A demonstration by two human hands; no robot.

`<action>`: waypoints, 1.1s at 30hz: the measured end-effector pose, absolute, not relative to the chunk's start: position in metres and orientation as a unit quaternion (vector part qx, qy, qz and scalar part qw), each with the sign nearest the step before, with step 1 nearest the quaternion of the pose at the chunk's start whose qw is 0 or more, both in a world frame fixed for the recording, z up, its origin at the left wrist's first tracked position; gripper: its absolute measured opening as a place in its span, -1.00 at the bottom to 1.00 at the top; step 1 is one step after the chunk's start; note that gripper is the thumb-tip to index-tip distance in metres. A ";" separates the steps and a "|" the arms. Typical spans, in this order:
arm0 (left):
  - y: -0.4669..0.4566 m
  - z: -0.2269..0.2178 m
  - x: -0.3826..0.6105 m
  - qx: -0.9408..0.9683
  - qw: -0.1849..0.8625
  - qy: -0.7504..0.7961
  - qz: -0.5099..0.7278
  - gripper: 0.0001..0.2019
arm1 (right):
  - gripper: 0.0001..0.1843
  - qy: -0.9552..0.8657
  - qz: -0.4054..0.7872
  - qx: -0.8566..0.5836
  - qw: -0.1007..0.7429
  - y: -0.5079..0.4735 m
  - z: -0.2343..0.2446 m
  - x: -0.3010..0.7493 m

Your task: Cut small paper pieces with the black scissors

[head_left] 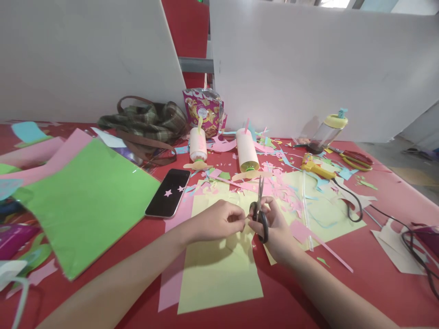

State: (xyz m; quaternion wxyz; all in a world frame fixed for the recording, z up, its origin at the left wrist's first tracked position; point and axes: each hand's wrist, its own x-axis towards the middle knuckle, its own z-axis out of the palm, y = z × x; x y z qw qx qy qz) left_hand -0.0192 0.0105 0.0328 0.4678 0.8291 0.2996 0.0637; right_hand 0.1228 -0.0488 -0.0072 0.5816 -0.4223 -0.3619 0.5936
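Observation:
My right hand (274, 228) is wrapped round a pair of black-handled scissors (261, 194), the blades pointing away from me and nearly together. Close beside it on the left, my left hand (219, 220) is closed in a pinch; whatever lies between its fingertips is too small to make out. Both hands hover over a pale yellow sheet of paper (219, 278), which overlaps a pink sheet (171, 274). Two paper-wrapped bottles, a smaller one (198, 144) and a larger one (246, 148), lie beyond the hands with paper strips attached.
Left of the hands is a phone (164, 205) with small pink stars on it, next to large green paper (92, 205). Right are a yellow glue gun (317, 168), its cord, red-handled scissors (358, 159) and a clear bottle (324, 135). A snack bag (204, 109) and plaid bag (147, 121) stand behind.

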 end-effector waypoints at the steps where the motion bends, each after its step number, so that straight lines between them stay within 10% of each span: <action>1: 0.011 0.033 -0.020 0.826 0.472 0.302 0.065 -0.81 | -0.62 -0.354 0.598 -0.420 0.584 -0.049 -0.007 0.123; 33: 0.024 0.033 -0.024 0.753 0.465 0.373 0.280 -0.78 | -0.80 -0.383 0.669 -0.372 0.517 -0.055 -0.006 0.123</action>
